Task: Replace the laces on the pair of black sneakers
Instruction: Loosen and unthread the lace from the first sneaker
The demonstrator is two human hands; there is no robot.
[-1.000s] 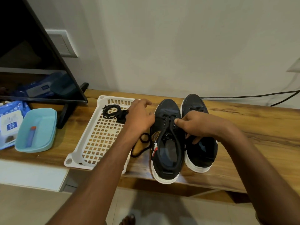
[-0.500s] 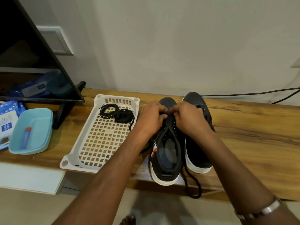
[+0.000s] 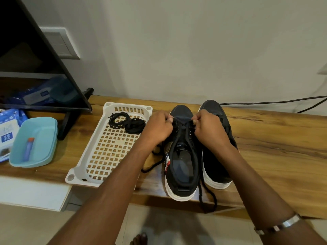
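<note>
- Wrist nearest you on the right carries a metal bracelet [image 3: 279, 225], and both your forearms reach forward over the near edge of the wooden bench [image 3: 265, 147].
- Just past that edge, the left sneaker [image 3: 180, 167] sits with its white heel sticking slightly over the bench rim; the right sneaker [image 3: 219, 156] stands touching it on the right, toes aimed at the wall.
- A loose black lace end [image 3: 208, 197] hangs off the bench to the right of the left sneaker's heel; another loops on the bench to the left of that sneaker.
- Your left hand [image 3: 157, 128] is curled over the left sneaker's lower eyelets and pinches the lace [image 3: 182, 120] between thumb and fingertips.
- Your right hand [image 3: 208, 128] is curled the same way on the other side, pinching the same lace, which runs taut between both hands across the toe end of the tongue.
- Left of the left sneaker lies a white perforated tray [image 3: 106, 152], with coiled black laces [image 3: 127, 122] at its far end.
- Further left of the tray sits a light blue tub [image 3: 44, 138] holding a small tube [image 3: 28, 149].
</note>
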